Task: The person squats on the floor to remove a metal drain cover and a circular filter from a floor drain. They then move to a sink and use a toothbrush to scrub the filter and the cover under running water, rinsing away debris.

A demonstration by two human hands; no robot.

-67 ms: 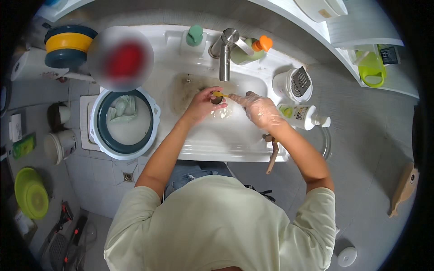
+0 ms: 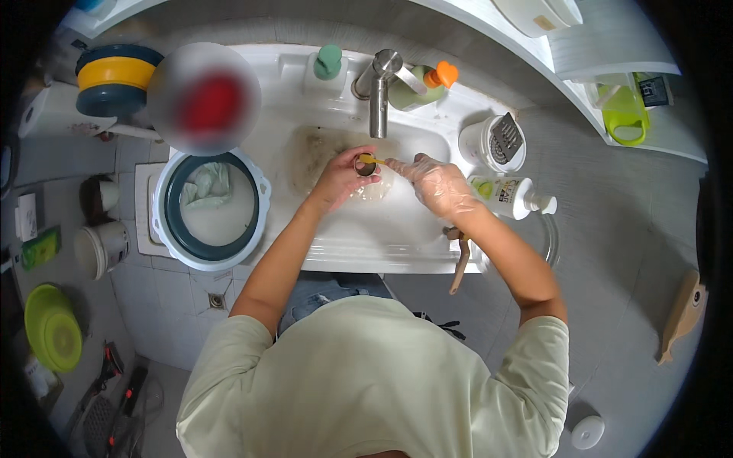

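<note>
Over the white sink (image 2: 416,229), my left hand (image 2: 342,179) is closed around a small round metal cup (image 2: 366,166), its dark opening tipped up. A thin transparent plastic glove covers my right hand (image 2: 441,187), which grips a slim yellow brush (image 2: 374,159). The brush's tip reaches the cup's mouth; whether bristles touch the inside is too small to tell. Cloudy brownish water with dark specks (image 2: 313,153) lies in the basin beneath both hands. Above them the metal faucet (image 2: 379,99) points down, and no stream shows from it.
A blue-rimmed basin (image 2: 263,202) holding a pale wet cloth (image 2: 206,185) stands left of the sink. Along the right rim are a white bucket (image 2: 473,145) with a grater (image 2: 507,139), a white pump bottle (image 2: 504,197) and a brown-handled tool (image 2: 460,267). Soap bottles (image 2: 328,65) flank the faucet.
</note>
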